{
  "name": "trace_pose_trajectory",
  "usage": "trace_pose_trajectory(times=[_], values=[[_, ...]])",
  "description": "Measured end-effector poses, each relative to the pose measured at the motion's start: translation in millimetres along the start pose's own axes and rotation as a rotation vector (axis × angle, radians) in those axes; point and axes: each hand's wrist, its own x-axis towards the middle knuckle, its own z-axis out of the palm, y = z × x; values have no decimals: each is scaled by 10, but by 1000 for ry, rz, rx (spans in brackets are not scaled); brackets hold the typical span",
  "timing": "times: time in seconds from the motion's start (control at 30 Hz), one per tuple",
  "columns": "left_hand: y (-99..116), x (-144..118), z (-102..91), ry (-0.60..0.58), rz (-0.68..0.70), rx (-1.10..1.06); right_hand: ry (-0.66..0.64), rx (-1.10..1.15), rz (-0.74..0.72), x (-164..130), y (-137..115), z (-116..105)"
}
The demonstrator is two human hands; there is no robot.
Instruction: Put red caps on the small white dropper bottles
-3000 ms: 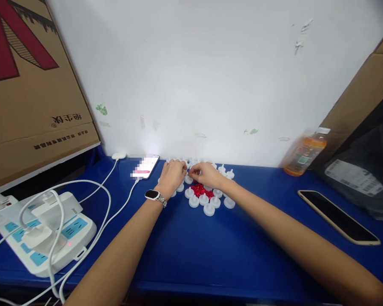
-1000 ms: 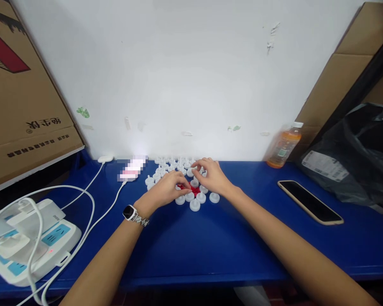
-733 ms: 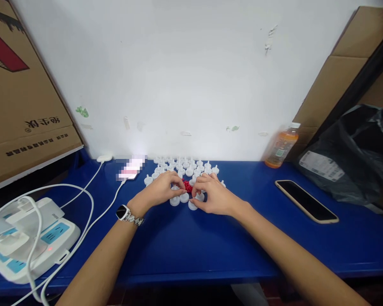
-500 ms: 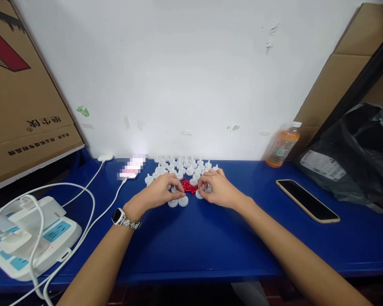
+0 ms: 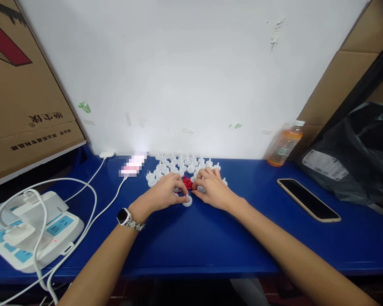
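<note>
Left hand [image 5: 164, 192] palm-down on the blue table [image 5: 191, 238], fingers curled together, tips meeting at a white cap [image 5: 187, 201] lying at the near edge of the cluster; whether pinched or merely touched, impossible to tell. Silver-banded watch [image 5: 124, 216] on that wrist. Right hand [image 5: 210, 190] just right of it, also palm-down, fingers bent and closed toward the small pile of red pieces [image 5: 187, 182] between the two hands; what it grips, hidden under the knuckles. Spread beyond the fingers toward the far wall, many more white caps [image 5: 178, 165] standing close together. Left of these, a lit phone [image 5: 132, 165] on a white cable [image 5: 92, 221] running to a white power strip [image 5: 28, 231] at the near left. Far left, a leaning cardboard box [image 5: 22, 85]. Right of the hands, well apart, a dark phone [image 5: 308, 199] lying flat, an orange drink bottle [image 5: 284, 144] by the wall, and a black plastic bag [image 5: 357, 157] at the far right.
</note>
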Motion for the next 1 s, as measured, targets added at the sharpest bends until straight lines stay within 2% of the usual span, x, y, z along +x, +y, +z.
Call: trace_pose_trajectory(times=[0.13,0.3,0.37,0.5,0.6,0.77,0.87,1.0], values=[[19,-13,-55,22,-18,-2,69,111,35,-7,-27,-4],[35,-76,-176,33,-61,2,184,406,41,-3,-169,-5],[42,-81,-143,13,-46,63,198,481,48,1,-200,-9],[53,-52,-15,-9,25,119,287,586,177,8,-157,-42],[67,-30,7,45,47,15,373,666,231,12,-115,-58],[166,-20,-40,117,-3,-240,490,820,288,26,-163,-27],[246,-33,-18,142,-36,-263,512,897,322,44,-196,18],[309,-55,53,173,-47,-181,565,1106,380,85,-214,85]])
